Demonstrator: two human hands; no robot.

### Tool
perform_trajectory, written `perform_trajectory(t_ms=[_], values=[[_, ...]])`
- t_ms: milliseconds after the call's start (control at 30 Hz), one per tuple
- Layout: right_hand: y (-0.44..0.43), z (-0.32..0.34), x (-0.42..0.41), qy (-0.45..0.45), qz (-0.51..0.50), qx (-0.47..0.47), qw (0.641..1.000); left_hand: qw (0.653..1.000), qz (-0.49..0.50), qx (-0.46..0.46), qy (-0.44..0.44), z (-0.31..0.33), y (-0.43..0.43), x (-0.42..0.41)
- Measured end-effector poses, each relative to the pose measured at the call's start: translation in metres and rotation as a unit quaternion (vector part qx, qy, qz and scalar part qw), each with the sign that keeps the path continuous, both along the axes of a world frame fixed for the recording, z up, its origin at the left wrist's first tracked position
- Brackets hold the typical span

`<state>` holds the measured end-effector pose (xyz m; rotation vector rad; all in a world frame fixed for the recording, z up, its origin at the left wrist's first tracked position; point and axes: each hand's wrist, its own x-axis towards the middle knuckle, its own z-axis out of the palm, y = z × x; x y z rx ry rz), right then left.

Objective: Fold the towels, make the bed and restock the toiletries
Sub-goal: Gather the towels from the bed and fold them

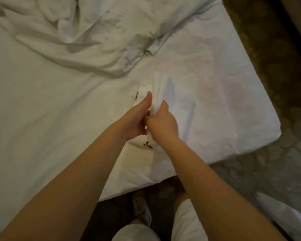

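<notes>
A white towel (161,89) with a small red emblem (148,145) lies on the bed near its front right corner, partly gathered into a narrow upright fold. My right hand (162,121) grips the bunched fold from the right. My left hand (139,119) lies flat against the fold's left side with straight fingers. A small label with dark print (136,95) shows at the towel's left edge. Part of the towel is hidden under my hands.
The bed's white sheet (42,110) fills most of the view. A crumpled white duvet (87,37) is heaped at the back. Dark patterned carpet (276,162) lies right of and in front of the bed. More white cloth (285,218) sits at the lower right. My shoe (142,208) stands by the bed edge.
</notes>
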<state>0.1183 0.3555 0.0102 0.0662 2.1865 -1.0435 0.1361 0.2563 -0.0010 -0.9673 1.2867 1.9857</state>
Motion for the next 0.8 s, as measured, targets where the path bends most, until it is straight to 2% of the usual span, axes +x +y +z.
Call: perform_trajectory(t_ms=[67, 133, 267, 333, 367, 433, 467, 500, 567, 600, 633, 733, 800], values=[[-0.024, -0.008, 0.002, -0.027, 0.01, 0.006, 1.0, 0.999, 0.047, -0.021, -0.002, -0.01, -0.012, 0.004], [-0.037, -0.018, 0.004, -0.056, 0.036, -0.015, 0.998, 0.995, 0.064, -0.079, -0.013, -0.025, -0.026, 0.011], [-0.028, -0.045, 0.013, -0.094, 0.082, -0.071, 0.99, 0.974, 0.006, -0.227, -0.005, -0.048, -0.033, 0.028], [-0.014, -0.053, 0.013, -0.045, 0.08, -0.077, 0.993, 0.949, -0.011, -0.315, 0.011, -0.06, -0.033, 0.035], [-0.006, -0.056, 0.01, 0.01, 0.075, -0.069, 0.995, 0.934, -0.014, -0.356, 0.014, -0.063, -0.031, 0.038], [0.009, -0.063, 0.0, 0.147, 0.096, -0.031, 0.984, 0.898, -0.035, -0.438, 0.017, -0.066, -0.027, 0.042], [0.016, -0.067, -0.005, 0.206, 0.133, -0.001, 0.969, 0.869, -0.061, -0.49, 0.021, -0.067, -0.024, 0.045], [0.022, -0.073, -0.009, 0.245, 0.188, 0.043, 0.95, 0.83, -0.098, -0.549, 0.027, -0.068, -0.021, 0.047], [0.03, -0.087, -0.009, 0.266, 0.296, 0.136, 0.907, 0.75, -0.169, -0.638, 0.049, -0.071, -0.009, 0.053], [0.033, -0.095, -0.007, 0.269, 0.329, 0.161, 0.891, 0.733, -0.196, -0.65, 0.049, -0.076, -0.004, 0.056], [0.035, -0.102, -0.003, 0.27, 0.348, 0.169, 0.882, 0.731, -0.221, -0.644, 0.032, -0.083, 0.002, 0.06], [0.034, -0.12, 0.005, 0.277, 0.365, 0.174, 0.872, 0.742, -0.266, -0.613, -0.052, -0.107, 0.012, 0.068], [0.031, -0.119, 0.0, 0.272, 0.37, 0.164, 0.873, 0.741, -0.272, -0.611, -0.065, -0.108, 0.004, 0.061]])
